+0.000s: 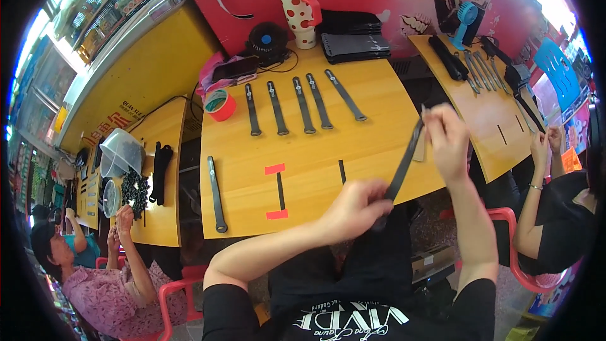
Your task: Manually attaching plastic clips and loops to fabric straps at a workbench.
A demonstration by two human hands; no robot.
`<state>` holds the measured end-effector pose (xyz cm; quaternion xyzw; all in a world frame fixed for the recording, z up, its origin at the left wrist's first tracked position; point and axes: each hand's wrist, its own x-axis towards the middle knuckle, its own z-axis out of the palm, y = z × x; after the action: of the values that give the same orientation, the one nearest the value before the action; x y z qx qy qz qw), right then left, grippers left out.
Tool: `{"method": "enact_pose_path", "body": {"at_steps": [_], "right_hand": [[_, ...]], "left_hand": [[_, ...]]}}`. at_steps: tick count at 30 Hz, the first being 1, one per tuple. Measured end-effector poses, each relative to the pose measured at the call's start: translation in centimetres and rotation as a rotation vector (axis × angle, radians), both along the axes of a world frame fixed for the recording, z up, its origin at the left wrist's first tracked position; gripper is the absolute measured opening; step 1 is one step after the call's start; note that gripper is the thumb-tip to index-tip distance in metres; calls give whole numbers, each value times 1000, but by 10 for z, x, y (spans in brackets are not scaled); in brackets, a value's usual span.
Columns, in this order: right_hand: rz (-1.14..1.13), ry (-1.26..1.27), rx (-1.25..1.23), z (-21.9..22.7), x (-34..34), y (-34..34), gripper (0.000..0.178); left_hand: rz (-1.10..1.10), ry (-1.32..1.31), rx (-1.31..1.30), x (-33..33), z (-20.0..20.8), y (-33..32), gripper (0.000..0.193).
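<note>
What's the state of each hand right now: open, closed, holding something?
Left hand: closed, holding the lower end of a narrow, flat, dark grey strap.
Right hand: closed, pinching the same strap near its upper end.

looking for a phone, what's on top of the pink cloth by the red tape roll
A dark, flat, phone-like slab lies on the pink cloth. The slab covers part of the cloth, so whatever lies beneath can't be seen.

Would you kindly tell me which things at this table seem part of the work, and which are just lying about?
Seemingly part of the work:
dark strap in left hand and right hand
five similar straps in a row
lone strap near left

Apparently lying about:
spotted cup
black fan
pink cloth
</note>
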<state>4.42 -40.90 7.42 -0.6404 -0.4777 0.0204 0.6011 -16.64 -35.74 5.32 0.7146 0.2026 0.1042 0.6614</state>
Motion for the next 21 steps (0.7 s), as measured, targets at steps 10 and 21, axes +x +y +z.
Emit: {"method": "enact_pose_path", "body": {"at_steps": [10, 21], "right_hand": [[-43, -280, -113, -61, 112, 176, 28], [-206, -392, -379, -73, 116, 216, 40]], "left_hand": [[245, 171, 980, 143, -45, 84, 19], [76, 325, 1254, 161, -68, 93, 9]]}}
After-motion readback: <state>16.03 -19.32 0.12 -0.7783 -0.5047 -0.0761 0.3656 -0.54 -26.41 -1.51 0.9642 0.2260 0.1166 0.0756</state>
